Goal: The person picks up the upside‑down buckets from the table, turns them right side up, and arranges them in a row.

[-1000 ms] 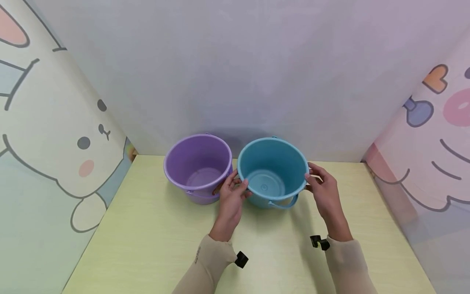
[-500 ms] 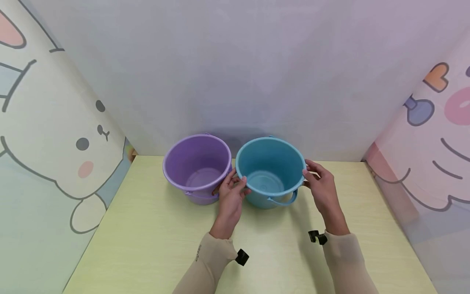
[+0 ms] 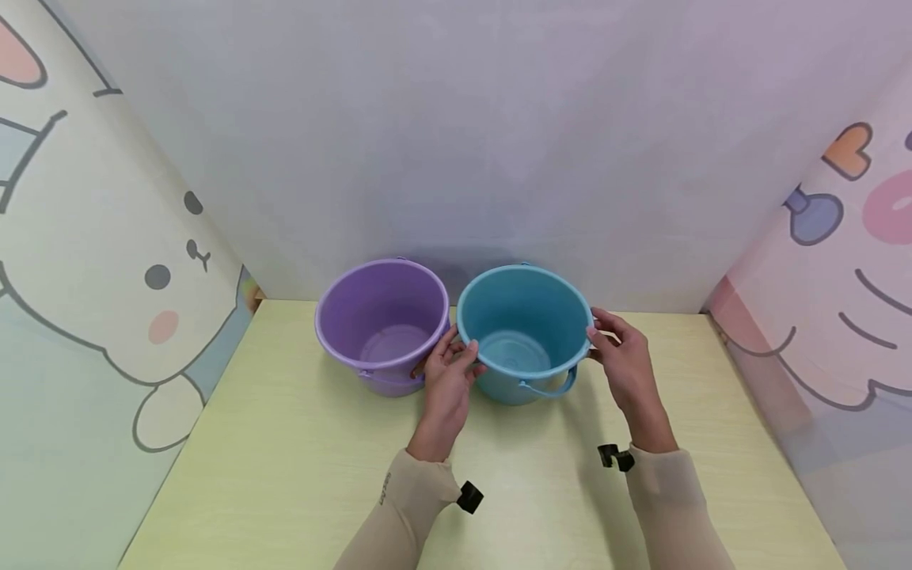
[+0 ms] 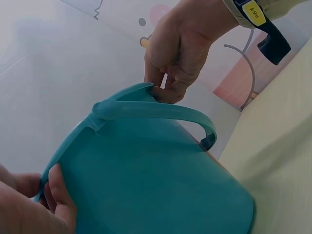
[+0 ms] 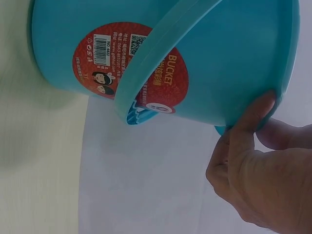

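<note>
A blue bucket (image 3: pixel 523 388) stands upright on the table, its handle (image 3: pixel 552 391) hanging down at the front right. My left hand (image 3: pixel 447 388) pinches its rim at the left, thumb over the edge and fingers below outside. At the opposite side my right hand (image 3: pixel 627 368) pinches the rim between thumb and fingers. In the right wrist view a round red label (image 5: pixel 170 73) shows on the bucket's wall, partly behind the handle. Close by on the left stands a purple bucket (image 3: pixel 388 384), also upright; my left fingers lie between the two buckets.
The pale wooden table (image 3: pixel 285 475) runs back to a plain greyish wall (image 3: pixel 456 142). Side panels with cartoon drawings, the left panel (image 3: pixel 93 253) and the right panel (image 3: pixel 841 317), border the table.
Both hands keep their grip on the blue bucket's rim. Over the first half second the bucket shifted slightly left with the right hand; since then it has stayed almost still.
</note>
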Motion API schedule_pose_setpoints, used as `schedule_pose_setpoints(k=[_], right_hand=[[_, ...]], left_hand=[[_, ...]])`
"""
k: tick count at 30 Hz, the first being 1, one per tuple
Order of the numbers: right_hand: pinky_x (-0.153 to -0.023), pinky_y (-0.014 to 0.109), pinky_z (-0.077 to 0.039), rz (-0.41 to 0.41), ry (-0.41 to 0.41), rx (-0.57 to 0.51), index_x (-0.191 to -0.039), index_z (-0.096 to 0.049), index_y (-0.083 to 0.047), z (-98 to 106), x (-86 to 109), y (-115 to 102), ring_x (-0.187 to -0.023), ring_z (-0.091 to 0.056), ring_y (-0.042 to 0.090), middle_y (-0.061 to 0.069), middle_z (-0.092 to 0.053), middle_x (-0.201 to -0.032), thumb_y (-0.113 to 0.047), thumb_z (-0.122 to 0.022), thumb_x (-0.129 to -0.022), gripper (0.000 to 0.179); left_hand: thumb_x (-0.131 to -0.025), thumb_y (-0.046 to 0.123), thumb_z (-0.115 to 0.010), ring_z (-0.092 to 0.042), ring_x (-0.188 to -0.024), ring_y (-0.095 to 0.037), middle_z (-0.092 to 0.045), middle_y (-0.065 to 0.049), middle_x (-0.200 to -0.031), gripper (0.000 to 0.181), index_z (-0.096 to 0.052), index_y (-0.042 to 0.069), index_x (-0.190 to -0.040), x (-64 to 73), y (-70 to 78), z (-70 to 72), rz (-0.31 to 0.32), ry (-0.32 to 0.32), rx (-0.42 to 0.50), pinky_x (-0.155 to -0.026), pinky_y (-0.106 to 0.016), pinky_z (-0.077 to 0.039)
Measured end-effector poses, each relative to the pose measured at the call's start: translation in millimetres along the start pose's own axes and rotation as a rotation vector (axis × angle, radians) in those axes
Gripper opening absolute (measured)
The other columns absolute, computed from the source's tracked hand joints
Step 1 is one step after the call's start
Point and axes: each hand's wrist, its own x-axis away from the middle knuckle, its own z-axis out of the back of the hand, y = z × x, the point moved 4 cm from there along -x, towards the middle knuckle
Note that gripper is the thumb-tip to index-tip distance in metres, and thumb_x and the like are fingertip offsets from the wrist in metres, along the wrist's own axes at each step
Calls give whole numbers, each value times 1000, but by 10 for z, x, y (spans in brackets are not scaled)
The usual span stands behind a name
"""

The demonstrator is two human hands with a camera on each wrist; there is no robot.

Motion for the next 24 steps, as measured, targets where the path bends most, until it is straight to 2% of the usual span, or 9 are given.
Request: schedule_pose_setpoints(k=[13, 24], right_hand=[[-83, 17, -59, 7, 18, -22, -156, -48, 0, -12, -64, 12, -113, -60, 20, 10, -51, -127, -11, -54, -111, 47], [-83, 15, -58, 9, 53, -25, -155, -51, -1, -38, -86, 4, -116, -60, 23, 14, -53, -131, -13, -54, -111, 45]], left_hand=[[-105, -4, -59, -58, -82, -10, -50, -4, -105, 54, -42, 1, -156, -19, -22, -9, -3, 10, 8, -71, -22, -55], [-104, -5, -60, -60, -79, -9, -52, -3, -101, 54, -44, -1, -155, -49, -45, -18, -17, 21, 25, -70, -22, -56]])
